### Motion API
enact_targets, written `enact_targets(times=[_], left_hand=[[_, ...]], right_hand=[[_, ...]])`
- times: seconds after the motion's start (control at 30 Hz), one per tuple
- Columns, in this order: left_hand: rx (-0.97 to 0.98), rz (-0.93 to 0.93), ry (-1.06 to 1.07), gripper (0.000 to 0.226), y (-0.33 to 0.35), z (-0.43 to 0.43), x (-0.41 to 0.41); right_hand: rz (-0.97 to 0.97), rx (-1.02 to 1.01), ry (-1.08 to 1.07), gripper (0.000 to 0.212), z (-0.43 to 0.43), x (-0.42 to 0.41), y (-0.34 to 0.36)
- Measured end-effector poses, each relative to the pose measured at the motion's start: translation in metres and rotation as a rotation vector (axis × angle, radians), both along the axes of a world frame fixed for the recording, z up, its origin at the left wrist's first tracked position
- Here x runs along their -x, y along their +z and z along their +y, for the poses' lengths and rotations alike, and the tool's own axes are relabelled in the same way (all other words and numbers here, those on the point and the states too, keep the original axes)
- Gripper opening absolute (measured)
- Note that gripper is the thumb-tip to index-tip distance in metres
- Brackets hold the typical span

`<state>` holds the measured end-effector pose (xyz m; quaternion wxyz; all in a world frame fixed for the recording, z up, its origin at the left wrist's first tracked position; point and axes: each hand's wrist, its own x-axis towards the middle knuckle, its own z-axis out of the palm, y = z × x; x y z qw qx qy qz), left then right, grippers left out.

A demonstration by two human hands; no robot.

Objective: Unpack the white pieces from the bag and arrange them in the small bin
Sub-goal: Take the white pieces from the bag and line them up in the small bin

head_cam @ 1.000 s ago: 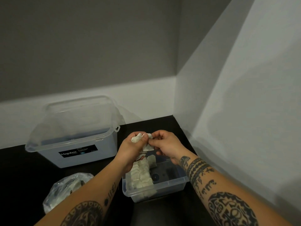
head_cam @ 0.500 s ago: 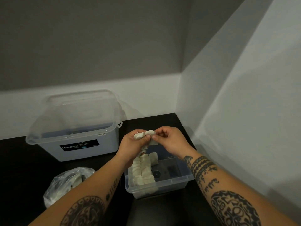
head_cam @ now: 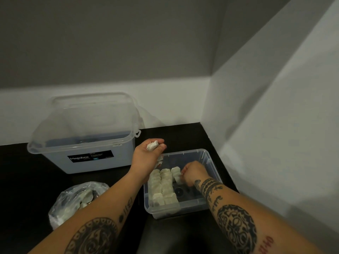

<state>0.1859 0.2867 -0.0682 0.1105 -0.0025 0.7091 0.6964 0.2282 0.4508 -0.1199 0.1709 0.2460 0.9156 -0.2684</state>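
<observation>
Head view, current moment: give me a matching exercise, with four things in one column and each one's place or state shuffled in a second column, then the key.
Things
1. left hand
2. right hand
3. plastic bag
4. Megabox bin

Places or states
A. at the back, by the wall
B. down in the small bin, pinching a white piece
C. raised, gripping white pieces
D. near left on the black table, pieces inside

Pairs: 1-C, 2-B, 3-D, 4-A.
</observation>
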Motion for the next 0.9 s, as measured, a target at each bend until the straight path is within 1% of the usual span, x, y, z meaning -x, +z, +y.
enact_targets(times=[0.17,0.33,0.47,0.57,0.7,0.73,0.83,0.87,0.9], left_hand=[[0.015,0.002,0.000,0.014,-0.002,-0.002,0.000],[0.027,-0.019,-0.004,0.015,-0.002,-0.001,0.001],[0.000,-0.048,-0.006,0.017,0.000,-0.002,0.001],[-0.022,-0.141,-0.022,0.022,0.007,-0.003,0.002],[-0.139,-0.246,-0.039,0.030,0.010,-0.005,0.001],[-0.163,-0.256,-0.043,0.033,0.010,-0.006,0.000],[-0.172,-0.245,-0.067,0.033,0.010,-0.008,-0.003],[-0.165,-0.233,-0.079,0.032,0.010,-0.008,-0.004],[-0.161,-0.221,-0.090,0.031,0.010,-0.008,-0.005]], right_hand=[[-0.010,-0.073,0.013,0.018,-0.002,0.008,-0.012],[-0.027,-0.058,0.015,0.014,-0.003,0.009,-0.014],[-0.023,0.042,-0.122,0.010,-0.006,0.009,-0.013],[0.010,0.187,-0.216,0.018,-0.004,0.009,-0.014],[0.023,0.193,-0.299,0.014,-0.002,0.006,-0.012],[0.028,0.164,-0.256,0.015,-0.002,0.004,-0.010],[0.040,0.194,-0.153,0.029,-0.001,-0.001,-0.004],[0.031,0.221,-0.155,0.030,0.001,-0.001,-0.006],[0.065,0.247,-0.168,0.028,0.002,0.000,-0.009]])
